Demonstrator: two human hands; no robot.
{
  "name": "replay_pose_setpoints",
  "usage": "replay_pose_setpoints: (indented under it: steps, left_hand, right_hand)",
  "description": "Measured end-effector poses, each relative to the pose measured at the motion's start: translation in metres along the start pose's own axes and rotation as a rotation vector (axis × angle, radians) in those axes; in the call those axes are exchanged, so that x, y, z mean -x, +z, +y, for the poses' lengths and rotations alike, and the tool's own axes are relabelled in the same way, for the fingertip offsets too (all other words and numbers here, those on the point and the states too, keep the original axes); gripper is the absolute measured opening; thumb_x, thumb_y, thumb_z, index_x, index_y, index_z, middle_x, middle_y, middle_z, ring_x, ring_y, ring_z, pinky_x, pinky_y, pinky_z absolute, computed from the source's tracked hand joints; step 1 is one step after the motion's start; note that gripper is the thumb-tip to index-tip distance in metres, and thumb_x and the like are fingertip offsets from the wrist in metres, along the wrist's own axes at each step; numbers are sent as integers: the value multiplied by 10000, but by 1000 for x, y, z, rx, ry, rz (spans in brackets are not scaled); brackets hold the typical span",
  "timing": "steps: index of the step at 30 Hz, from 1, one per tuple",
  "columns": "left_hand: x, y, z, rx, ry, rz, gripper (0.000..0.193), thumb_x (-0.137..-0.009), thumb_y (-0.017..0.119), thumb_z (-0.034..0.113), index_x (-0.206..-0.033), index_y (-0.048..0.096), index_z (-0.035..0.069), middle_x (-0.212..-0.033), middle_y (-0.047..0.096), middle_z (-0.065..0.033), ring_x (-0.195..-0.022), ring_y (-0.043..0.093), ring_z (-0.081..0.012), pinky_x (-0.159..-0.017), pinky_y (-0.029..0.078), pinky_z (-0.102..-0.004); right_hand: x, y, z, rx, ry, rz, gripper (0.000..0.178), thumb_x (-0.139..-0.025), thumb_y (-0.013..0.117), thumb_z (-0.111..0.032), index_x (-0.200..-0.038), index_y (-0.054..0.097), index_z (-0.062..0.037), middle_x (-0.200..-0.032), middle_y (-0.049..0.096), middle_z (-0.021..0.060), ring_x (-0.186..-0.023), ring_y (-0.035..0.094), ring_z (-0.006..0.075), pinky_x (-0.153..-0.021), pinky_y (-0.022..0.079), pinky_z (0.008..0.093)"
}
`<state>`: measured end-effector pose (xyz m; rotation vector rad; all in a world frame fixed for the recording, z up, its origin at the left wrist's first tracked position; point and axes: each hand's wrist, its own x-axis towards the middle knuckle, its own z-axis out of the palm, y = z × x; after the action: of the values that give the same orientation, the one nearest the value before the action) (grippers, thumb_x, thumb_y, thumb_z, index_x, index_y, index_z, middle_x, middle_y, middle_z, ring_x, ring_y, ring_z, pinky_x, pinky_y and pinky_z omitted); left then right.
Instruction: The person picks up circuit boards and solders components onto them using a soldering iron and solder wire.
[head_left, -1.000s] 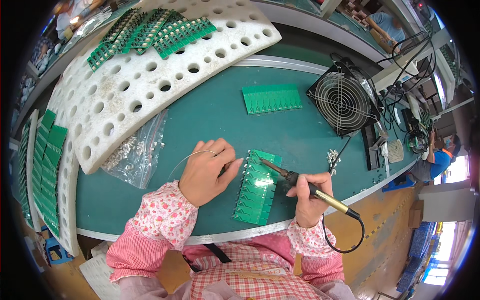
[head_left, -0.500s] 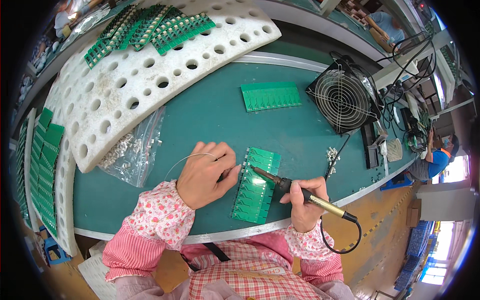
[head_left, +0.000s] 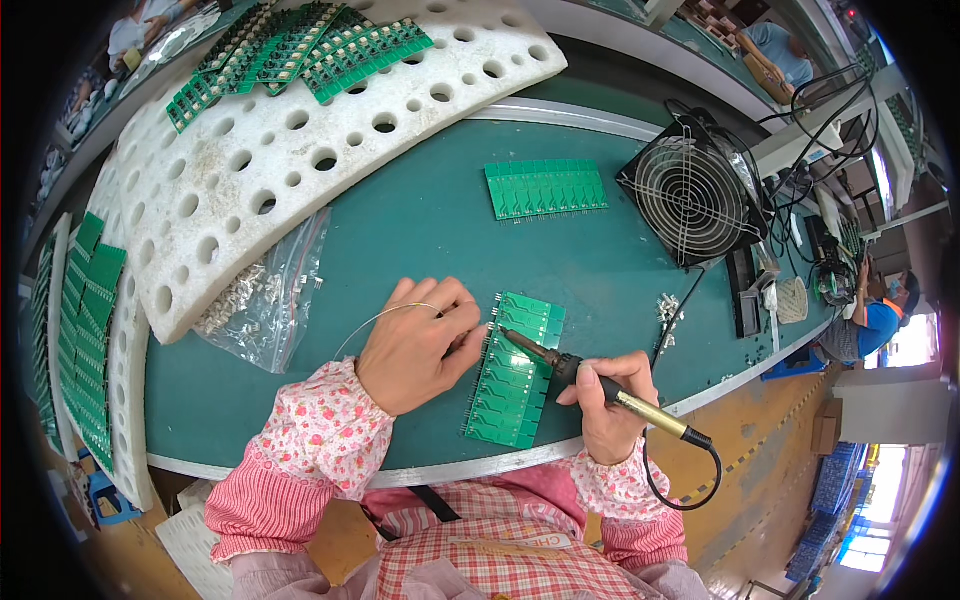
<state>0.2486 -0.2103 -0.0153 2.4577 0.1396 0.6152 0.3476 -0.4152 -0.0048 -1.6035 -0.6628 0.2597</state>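
A person's two bare hands work over a green bench [head_left: 420, 235]. The board [head_left: 512, 395], green with a row of pins along its left edge, lies on the bench between the hands, close to the near edge. The right hand [head_left: 612, 405] is closed around the handle of a soldering iron [head_left: 652, 411], which slants up and left so that its tip meets or hovers just over the board's upper left part, near the pins; contact cannot be told. The left hand [head_left: 425, 345] is half curled, palm down, its thumb reaching to the pin edge beside the tip. A thin wire [head_left: 368, 325] arcs over its knuckles and seems to run through its fingers, though the grip underneath is hidden. The step in hand looks like soldering the pins near the board's upper end. The next move would call for a steady tip at one pin, with the wire's end brought to meet it, and fingers clear of the heat. Beyond lies a second board [head_left: 547, 190], with a fan [head_left: 695, 195] to its right. At left, a holed foam sheet [head_left: 275, 145] carries more boards [head_left: 365, 62], beside a clear bag [head_left: 270, 315] of small parts.
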Motion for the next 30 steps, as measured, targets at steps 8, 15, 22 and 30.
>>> replay_pose_setpoints:
  steps: [8, 15, 22, 30]
  left_hand:
    - [-1, -3, 1, 10, 5, 5, 102, -786, 667, 80, -759, 570, 60, -822, 545, -34, -689, 499, -218, -655, 352, -350]
    - [-2, -3, 2, 26, -2, 5, 99, -787, 665, 74, -759, 571, 60, -835, 553, -32, -684, 499, -215, -655, 355, -344]
    - [-3, 0, 1, -6, 21, 0, 95, -792, 671, 89, -767, 582, 66, -828, 543, -27, -701, 500, -211, -661, 349, -344]
    - [-3, 1, 1, -11, 13, -2, 100, -803, 666, 98, -763, 581, 63, -826, 534, -32, -698, 497, -216, -662, 354, -348]
  right_hand:
    - [-1, 0, 0, 15, -30, -5, 147, -848, 658, 19, -893, 518, 26, -728, 666, 116, -609, 668, 134, -555, 528, 227]
    - [1, 0, 2, -19, -14, 66, 141, -859, 657, -12, -901, 526, 19, -734, 669, 121, -606, 671, 140, -554, 527, 230]
    - [-2, 1, 0, -24, 28, 25, 140, -862, 654, -9, -910, 526, 21, -753, 674, 131, -630, 676, 145, -573, 533, 233]
    - [-2, 1, 0, -34, 39, 10, 136, -863, 648, 1, -902, 521, 28, -762, 676, 132, -641, 673, 141, -581, 539, 237]
